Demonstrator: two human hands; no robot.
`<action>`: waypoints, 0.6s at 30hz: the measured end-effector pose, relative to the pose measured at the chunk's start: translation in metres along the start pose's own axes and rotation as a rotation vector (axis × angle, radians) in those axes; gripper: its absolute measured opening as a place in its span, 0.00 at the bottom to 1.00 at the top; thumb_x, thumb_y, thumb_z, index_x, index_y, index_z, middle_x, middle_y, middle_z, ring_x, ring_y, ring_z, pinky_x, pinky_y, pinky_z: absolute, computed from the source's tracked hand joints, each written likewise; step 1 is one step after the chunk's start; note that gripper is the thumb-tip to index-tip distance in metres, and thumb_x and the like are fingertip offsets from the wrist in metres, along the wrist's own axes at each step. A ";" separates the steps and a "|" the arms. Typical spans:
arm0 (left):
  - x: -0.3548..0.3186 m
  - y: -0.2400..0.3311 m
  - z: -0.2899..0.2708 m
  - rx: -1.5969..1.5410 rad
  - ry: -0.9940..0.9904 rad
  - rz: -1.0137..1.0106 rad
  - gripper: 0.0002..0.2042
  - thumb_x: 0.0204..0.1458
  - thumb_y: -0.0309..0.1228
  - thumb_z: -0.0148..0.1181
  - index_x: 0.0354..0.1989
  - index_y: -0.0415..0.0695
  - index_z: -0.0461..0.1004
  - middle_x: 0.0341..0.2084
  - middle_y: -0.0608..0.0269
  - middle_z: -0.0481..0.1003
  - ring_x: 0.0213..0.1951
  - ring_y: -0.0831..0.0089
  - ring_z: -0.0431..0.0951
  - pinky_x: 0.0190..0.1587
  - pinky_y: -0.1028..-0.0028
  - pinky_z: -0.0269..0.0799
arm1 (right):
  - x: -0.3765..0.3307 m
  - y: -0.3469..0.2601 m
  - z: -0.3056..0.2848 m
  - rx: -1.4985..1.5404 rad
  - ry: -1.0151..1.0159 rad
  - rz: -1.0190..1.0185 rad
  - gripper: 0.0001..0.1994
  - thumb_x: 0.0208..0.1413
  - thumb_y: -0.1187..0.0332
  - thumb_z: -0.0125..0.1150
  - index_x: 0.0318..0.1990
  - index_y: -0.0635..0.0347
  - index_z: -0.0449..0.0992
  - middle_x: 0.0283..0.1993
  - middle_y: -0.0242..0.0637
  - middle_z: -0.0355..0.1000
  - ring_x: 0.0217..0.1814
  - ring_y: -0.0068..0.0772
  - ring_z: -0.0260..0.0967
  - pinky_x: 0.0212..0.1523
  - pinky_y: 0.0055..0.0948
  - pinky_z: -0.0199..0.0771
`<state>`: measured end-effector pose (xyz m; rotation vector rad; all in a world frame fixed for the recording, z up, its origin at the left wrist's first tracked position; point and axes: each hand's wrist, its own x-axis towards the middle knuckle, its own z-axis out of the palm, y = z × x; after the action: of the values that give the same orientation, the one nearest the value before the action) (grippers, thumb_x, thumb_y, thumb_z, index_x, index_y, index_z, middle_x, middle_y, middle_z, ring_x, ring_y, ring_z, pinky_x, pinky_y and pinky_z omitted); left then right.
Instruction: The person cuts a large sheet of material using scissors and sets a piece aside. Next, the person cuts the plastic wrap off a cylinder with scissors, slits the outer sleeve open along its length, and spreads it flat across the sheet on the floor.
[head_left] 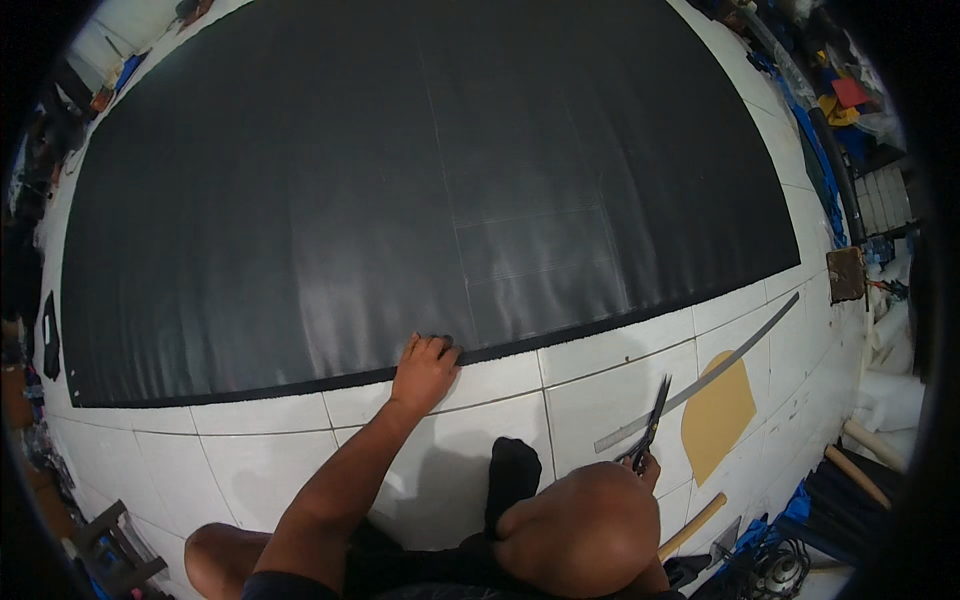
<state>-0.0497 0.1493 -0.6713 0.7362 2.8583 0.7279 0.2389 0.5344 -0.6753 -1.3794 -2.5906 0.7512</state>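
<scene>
Fingers [432, 345] of the left hand [424, 368] are spread flat on the edge of the large matte black sheet [400, 180]; slim dark metal scissors [651, 424] are clamped in the right hand [645, 465], blades raised over white floor tiles [590, 400].

White tiled floor [260, 470] with grey grout lines; clutter of coloured scraps [845, 100] heaped along its dim right edge.

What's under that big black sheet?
White floor tiles show along the near and right edges of the black sheet, so it lies on the tiled floor. The left hand presses its near edge. Anything else beneath it is covered.
</scene>
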 end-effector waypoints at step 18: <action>0.018 0.005 -0.004 -0.142 -0.093 -0.165 0.05 0.48 0.25 0.59 0.33 0.40 0.79 0.31 0.52 0.74 0.40 0.52 0.72 0.49 0.57 0.67 | 0.006 -0.043 -0.004 0.808 -0.563 0.414 0.12 0.56 0.72 0.55 0.46 0.64 0.67 0.39 0.40 0.72 0.40 0.32 0.73 0.42 0.31 0.76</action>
<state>-0.0642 0.1601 -0.6647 0.4948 2.7102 0.8378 0.2047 0.5209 -0.6525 -1.5361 -1.8396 2.1974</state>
